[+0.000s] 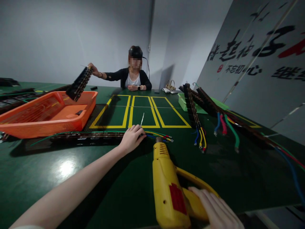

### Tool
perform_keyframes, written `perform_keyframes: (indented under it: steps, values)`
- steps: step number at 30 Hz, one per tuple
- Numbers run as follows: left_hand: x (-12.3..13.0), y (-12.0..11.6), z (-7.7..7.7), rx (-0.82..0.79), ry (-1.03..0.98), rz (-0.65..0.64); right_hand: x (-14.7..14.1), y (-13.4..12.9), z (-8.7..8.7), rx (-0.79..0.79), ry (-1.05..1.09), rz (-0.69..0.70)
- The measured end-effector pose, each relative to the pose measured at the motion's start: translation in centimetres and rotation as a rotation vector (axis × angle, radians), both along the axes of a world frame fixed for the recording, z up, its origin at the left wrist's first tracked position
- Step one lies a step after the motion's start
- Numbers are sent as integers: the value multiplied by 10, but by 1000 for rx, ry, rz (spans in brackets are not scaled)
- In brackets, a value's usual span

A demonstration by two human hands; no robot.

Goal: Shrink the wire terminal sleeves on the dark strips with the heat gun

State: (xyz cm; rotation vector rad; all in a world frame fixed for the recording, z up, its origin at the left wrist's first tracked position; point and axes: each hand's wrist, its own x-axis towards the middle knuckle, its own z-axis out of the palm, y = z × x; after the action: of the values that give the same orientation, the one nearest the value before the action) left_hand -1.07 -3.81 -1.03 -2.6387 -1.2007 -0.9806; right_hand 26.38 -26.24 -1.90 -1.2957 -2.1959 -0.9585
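The left hand (132, 138) is clamped on the lead end of the black wired strip (95, 136), which extends to the left of that hand, with ring-tipped leads (164, 136) projecting to its right and a thin white piece (142, 119) standing up just beyond its fingers. The right hand (215, 206) is closed on the handle of the yellow heat gun (164, 181), whose nozzle lies ahead and to the left of this hand, near the leads. Beyond and left of the left hand, a person (135, 74) opposite holds a black assembly (79, 83) over the orange basket (81, 122).
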Motion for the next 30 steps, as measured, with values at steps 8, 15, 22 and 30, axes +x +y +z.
perform_keyframes:
  steps: [8, 15, 22, 30]
  values:
    - [2, 2, -3, -11, 4, -13, -42, -1, -29, -100, 273, -84]
    - [0, 2, -3, 32, -79, -35, -49, 2, -35, -73, 370, -60]
    - [-4, -1, -1, 38, -69, -94, -22, 3, -23, -48, 235, -56]
    - [-4, -6, -4, 211, -43, 56, 9, -6, -10, 44, 70, -68]
